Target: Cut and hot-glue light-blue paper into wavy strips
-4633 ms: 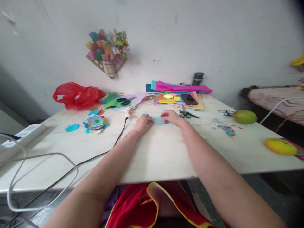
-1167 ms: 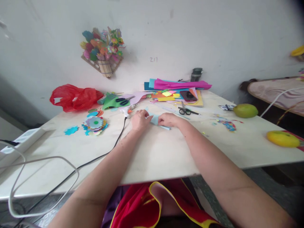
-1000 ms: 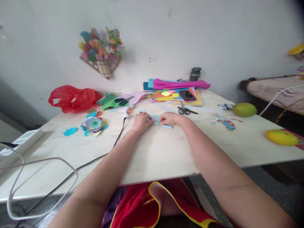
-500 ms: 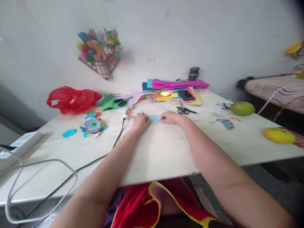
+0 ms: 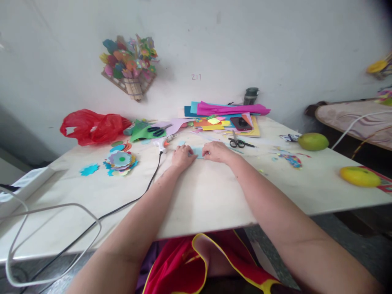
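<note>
A light blue strip of paper [image 5: 198, 153] lies on the white table between my two hands, its ends hidden under my fingers. My left hand [image 5: 183, 157] rests on the left end, fingers curled and pressed onto it. With closed fingertips my right hand [image 5: 217, 152] pinches the right part. Left of my left hand sits a white hot glue gun [image 5: 159, 145] with an orange part near its nozzle. Beyond my right hand lie dark-handled scissors [image 5: 237, 141] and a black pen [image 5: 250, 145].
Stacked paper flowers [image 5: 120, 159] and a blue cutout [image 5: 89, 169] lie left. A black cord [image 5: 134, 200] crosses the table. At the back are a red plastic bag [image 5: 94, 126], second scissors [image 5: 157, 131], coloured sheets [image 5: 229, 108] and a phone [image 5: 241, 123]. Mangoes [image 5: 312, 141] sit right.
My right hand has moved slightly left, closer to my left hand, and less of the blue paper shows between them. My left hand stays nearly in place.
</note>
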Motion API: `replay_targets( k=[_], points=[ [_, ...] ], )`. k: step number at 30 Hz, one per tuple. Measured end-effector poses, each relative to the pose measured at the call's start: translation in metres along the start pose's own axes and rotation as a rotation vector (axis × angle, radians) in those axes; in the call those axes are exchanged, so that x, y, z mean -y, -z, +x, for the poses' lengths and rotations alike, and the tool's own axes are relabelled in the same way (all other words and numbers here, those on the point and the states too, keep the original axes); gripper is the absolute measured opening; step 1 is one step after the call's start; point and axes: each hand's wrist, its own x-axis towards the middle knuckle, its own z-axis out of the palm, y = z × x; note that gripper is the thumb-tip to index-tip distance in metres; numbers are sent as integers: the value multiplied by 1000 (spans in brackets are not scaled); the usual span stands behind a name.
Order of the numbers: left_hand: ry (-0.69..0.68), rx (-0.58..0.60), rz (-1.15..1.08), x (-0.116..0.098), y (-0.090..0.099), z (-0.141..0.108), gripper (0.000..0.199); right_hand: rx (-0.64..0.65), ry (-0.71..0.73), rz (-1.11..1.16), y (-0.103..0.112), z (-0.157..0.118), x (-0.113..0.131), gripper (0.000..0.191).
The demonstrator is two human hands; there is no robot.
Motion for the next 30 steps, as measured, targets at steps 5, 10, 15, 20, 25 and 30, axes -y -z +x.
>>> replay_targets(
  k=[5, 10, 15, 20, 25, 30],
  points=[
    [-60, -33, 2, -1, 1, -1, 12, 22, 26, -53, -1, 0, 3, 23],
    [-191, -93, -28, 1, 2, -2, 7, 61, 29, -139, 1, -2, 8, 26],
    [-341, -92, -36, 5, 1, -2, 10, 64, 44, -186, 3, -3, 12, 29],
    [-388, -56, -114, 9, -2, 2, 7, 78, 24, -178, 2, -2, 10, 28],
    [-424, -58, -203, 11, -4, 3, 4, 38, 19, -171, 0, -2, 8, 27],
    [-387, -34, -232, 8, 1, 0, 4, 38, 23, -167, -1, -1, 9, 27]
  ],
)
